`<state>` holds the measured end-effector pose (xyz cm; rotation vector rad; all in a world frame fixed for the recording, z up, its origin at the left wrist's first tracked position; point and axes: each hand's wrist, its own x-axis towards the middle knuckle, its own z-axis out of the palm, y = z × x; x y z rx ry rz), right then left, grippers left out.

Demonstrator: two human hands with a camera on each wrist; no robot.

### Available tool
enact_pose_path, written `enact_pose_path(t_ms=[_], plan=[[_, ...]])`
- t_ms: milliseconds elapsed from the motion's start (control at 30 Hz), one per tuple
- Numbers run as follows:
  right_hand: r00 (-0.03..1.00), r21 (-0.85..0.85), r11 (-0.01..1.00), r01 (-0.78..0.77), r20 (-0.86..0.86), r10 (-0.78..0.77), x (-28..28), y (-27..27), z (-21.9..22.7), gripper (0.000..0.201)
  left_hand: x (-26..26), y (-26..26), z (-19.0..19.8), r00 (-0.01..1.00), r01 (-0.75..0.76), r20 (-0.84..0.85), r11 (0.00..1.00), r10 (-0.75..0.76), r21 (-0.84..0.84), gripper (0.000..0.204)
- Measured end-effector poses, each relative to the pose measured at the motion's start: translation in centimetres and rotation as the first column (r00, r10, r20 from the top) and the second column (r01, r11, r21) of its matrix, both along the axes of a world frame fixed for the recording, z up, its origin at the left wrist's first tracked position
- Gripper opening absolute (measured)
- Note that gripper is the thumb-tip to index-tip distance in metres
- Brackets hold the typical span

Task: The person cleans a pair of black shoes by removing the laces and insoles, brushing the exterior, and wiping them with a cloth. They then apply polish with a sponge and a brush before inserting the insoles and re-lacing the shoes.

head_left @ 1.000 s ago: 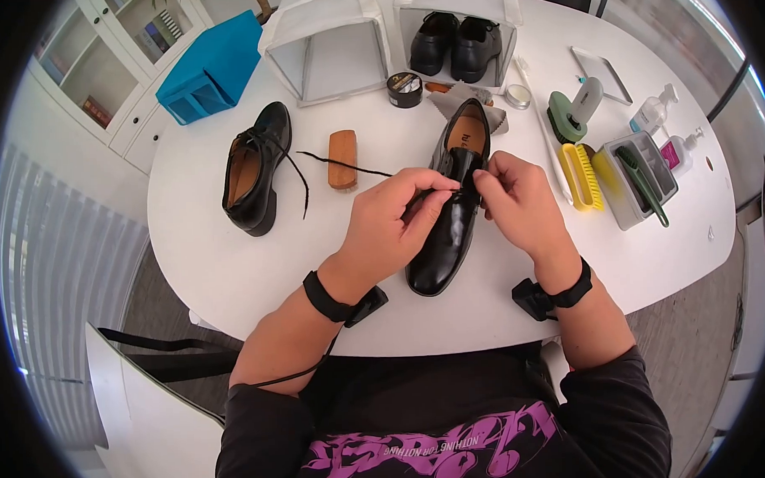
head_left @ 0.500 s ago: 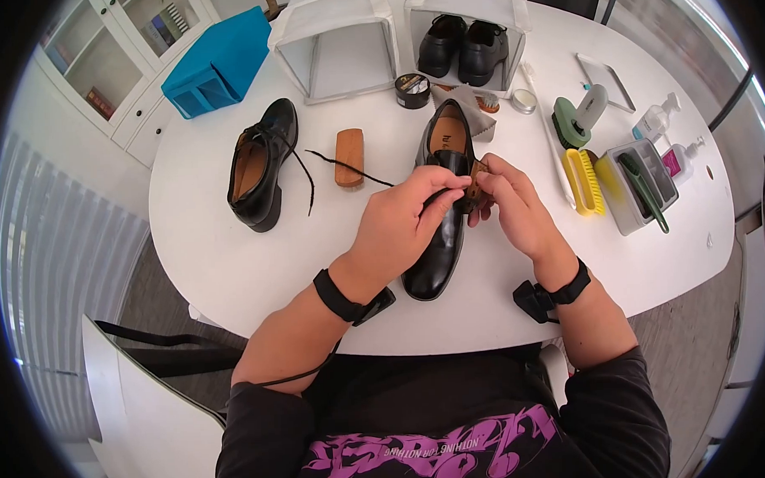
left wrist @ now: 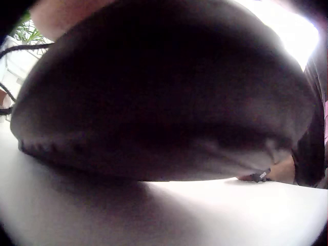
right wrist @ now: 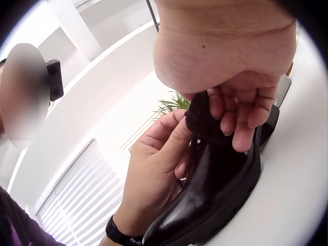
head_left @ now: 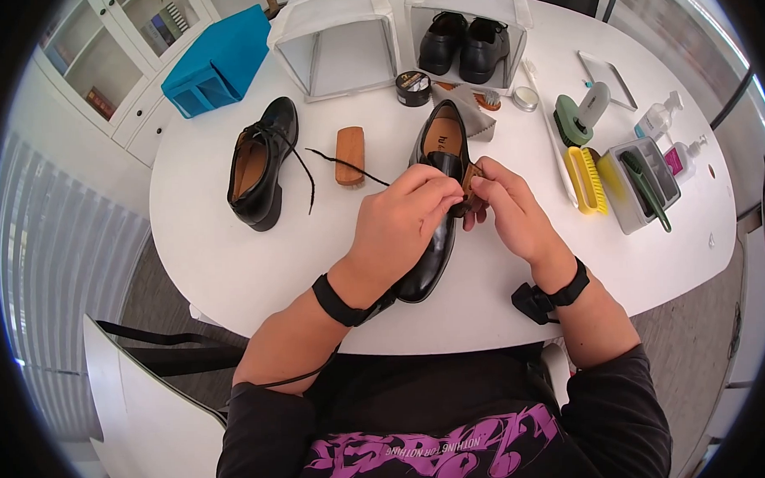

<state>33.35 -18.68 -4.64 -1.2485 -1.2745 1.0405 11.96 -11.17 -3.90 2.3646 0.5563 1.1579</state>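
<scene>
A glossy black shoe (head_left: 430, 267) stands on the table, toe toward the person; its dark surface (left wrist: 164, 97) fills most of the left wrist view. The right hand (head_left: 521, 213) pinches the shoe's lace flap, folded outward with tan lining showing. Fingertips of the left hand (head_left: 399, 221) meet at the same flap, pinching the black lace (head_left: 368, 177), which trails out to the left. In the right wrist view the left hand (right wrist: 156, 166) is beside the shoe (right wrist: 210, 179), and the right hand (right wrist: 225, 66) is over it. The exact lace hole is hidden.
A second black shoe (head_left: 258, 172) and a wooden brush (head_left: 349, 156) stand to the left. Behind are a polish tin (head_left: 413, 89), a grey cloth (head_left: 478, 122) and boxed shoes (head_left: 481, 54). A yellow brush (head_left: 587, 181) and a grey caddy (head_left: 630, 205) are at right.
The right hand has turned the flap outward, so its tan lining shows. The left hand's fingertips have closed in on it, and the shoe's toe has shifted slightly left.
</scene>
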Motion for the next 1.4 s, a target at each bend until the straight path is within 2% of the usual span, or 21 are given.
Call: enact_pose_path(t_ms=[233,400,567,667,800,900,967,1000,1033,1067,1100,1133,1200,1233,1267,1300,1333,1367,1400], plan=[[1.000,0.000,1.000,0.004,0.006,-0.004,-0.1,0.0,-0.1,0.029,0.0,0.1,-0.2,1.000,0.003,-0.023,1.000,-0.003,-0.006,0.011],[1.000,-0.009,1.000,-0.015,0.023,0.015,0.5,0.0,0.3,0.032,-0.3,0.5,-0.3,1.000,0.019,0.017,0.995,-0.018,-0.102,0.013],[0.986,0.020,0.994,-0.109,0.130,0.105,1.3,-0.2,0.4,0.016,-0.2,0.8,-0.7,0.998,0.031,0.048,0.996,-0.027,-0.087,0.015],[0.975,0.074,0.990,-0.116,0.201,0.099,1.2,-0.4,0.6,0.009,-0.4,0.8,-0.8,0.999,0.030,0.044,0.995,-0.026,-0.092,0.015],[0.966,0.049,0.991,-0.124,0.234,0.109,1.3,-0.4,1.1,0.006,-0.4,0.8,-0.7,0.999,0.017,0.030,0.999,-0.015,-0.050,0.016],[0.972,0.139,0.984,-0.114,0.220,0.082,1.7,-0.1,0.3,0.006,-0.6,0.2,0.3,1.000,-0.004,-0.017,0.995,0.002,-0.102,0.022],[0.996,0.134,0.991,0.006,0.093,-0.019,1.8,-0.1,0.5,0.009,-0.7,0.0,0.6,1.000,-0.014,0.004,0.994,0.014,-0.111,0.026],[0.995,0.135,0.991,0.006,0.093,-0.018,1.9,-0.1,0.7,0.009,-0.8,0.0,0.7,0.999,-0.023,0.024,0.992,0.026,-0.123,0.030],[0.998,0.144,0.987,0.068,0.005,-0.069,2.1,-0.1,0.9,0.010,-0.9,0.2,0.8,0.999,-0.023,0.024,0.993,0.026,-0.119,0.030],[0.989,0.149,0.980,0.130,-0.084,-0.119,2.5,-0.1,1.1,0.012,-1.0,0.5,0.9,0.999,-0.030,0.043,0.999,0.031,-0.030,0.035],[0.983,0.175,0.969,0.177,-0.073,-0.166,2.9,0.1,0.8,0.014,-1.0,0.7,0.9,0.998,-0.039,0.061,0.998,0.036,0.056,0.040],[0.983,0.176,0.968,0.177,-0.073,-0.167,3.3,0.3,0.8,0.014,-1.1,1.0,0.8,0.998,-0.038,0.061,0.998,0.035,0.057,0.040],[0.911,0.171,0.913,0.370,-0.259,-0.320,3.8,0.7,0.7,0.015,-1.1,1.4,0.5,0.996,-0.029,0.091,0.998,0.023,0.058,0.054],[0.870,0.158,0.881,0.447,-0.307,-0.387,4.0,0.8,0.8,0.013,-1.1,1.4,0.6,0.996,-0.028,0.091,0.998,0.023,0.059,0.054],[0.870,0.159,0.880,0.447,-0.307,-0.386,4.1,0.9,1.0,0.013,-1.1,1.3,0.9,0.998,-0.028,0.048,0.999,0.027,0.024,0.062],[0.800,0.130,0.852,0.507,-0.439,-0.409,4.2,1.0,1.4,0.013,-1.2,1.3,1.2,1.000,-0.030,0.004,0.999,0.030,-0.011,0.071],[0.711,0.090,0.823,0.561,-0.561,-0.424,4.2,1.2,1.7,0.013,-1.3,1.3,1.3,1.000,-0.030,0.004,0.999,0.030,-0.011,0.071],[0.669,0.070,0.811,0.580,-0.610,-0.426,4.8,1.6,1.5,0.018,-1.4,1.4,1.4,0.999,-0.028,-0.040,0.999,0.027,-0.032,0.075],[0.668,0.069,0.811,0.580,-0.610,-0.426,5.1,1.9,1.4,0.018,-1.4,1.5,1.4,0.996,-0.027,-0.084,0.998,0.023,-0.054,0.079]])
